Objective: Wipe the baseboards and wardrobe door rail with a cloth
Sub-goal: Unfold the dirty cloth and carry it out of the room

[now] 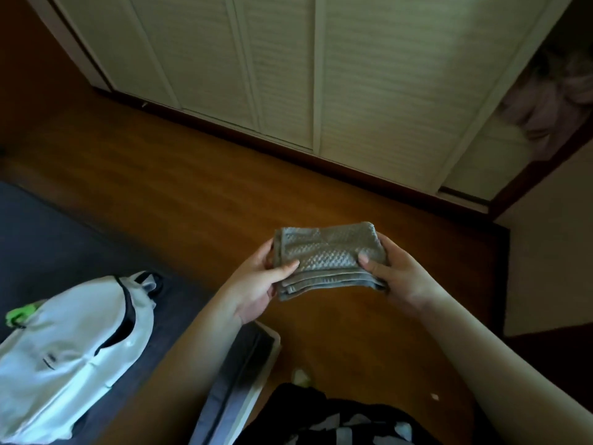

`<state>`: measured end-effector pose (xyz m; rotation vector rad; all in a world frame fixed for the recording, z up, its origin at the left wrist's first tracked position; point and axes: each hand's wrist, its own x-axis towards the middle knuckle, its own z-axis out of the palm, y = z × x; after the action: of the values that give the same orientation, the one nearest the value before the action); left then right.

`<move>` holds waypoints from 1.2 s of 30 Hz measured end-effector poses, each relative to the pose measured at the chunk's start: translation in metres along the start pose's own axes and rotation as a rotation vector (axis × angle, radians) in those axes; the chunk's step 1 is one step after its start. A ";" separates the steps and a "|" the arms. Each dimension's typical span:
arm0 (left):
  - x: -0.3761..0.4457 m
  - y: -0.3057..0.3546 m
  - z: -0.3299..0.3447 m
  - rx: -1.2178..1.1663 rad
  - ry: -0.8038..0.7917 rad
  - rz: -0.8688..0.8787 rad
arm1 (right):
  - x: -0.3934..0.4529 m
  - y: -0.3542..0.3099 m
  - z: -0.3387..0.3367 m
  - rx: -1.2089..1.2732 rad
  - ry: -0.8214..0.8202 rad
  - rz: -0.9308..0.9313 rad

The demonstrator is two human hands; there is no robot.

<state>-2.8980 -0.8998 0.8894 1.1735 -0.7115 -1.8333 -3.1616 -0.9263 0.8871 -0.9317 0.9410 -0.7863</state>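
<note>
A folded grey cloth (327, 255) is stretched between two hands, the left hand (256, 284) pinching one end, the right hand (394, 277) gripping the other, above the wooden floor (192, 194).

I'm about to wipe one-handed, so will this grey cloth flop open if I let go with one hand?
Probably. The cloth is soft, its folded layers fanning loose at the near edge. Both the left hand and right hand pinch it now. It looks light, so one grip should manage.

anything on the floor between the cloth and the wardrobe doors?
Head view: only bare wooden floor between the cloth, held in both hands, and the wardrobe doors. The dark rail runs along the doors' foot.
</note>
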 end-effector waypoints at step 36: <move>0.229 0.217 -0.209 -0.124 1.164 0.463 | 0.555 -0.138 0.165 -0.205 -0.449 0.238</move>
<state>-2.6850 -1.2117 0.8761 1.5513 -0.1411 -0.5904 -2.8181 -1.4121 0.8862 -1.0933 0.7249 -0.2619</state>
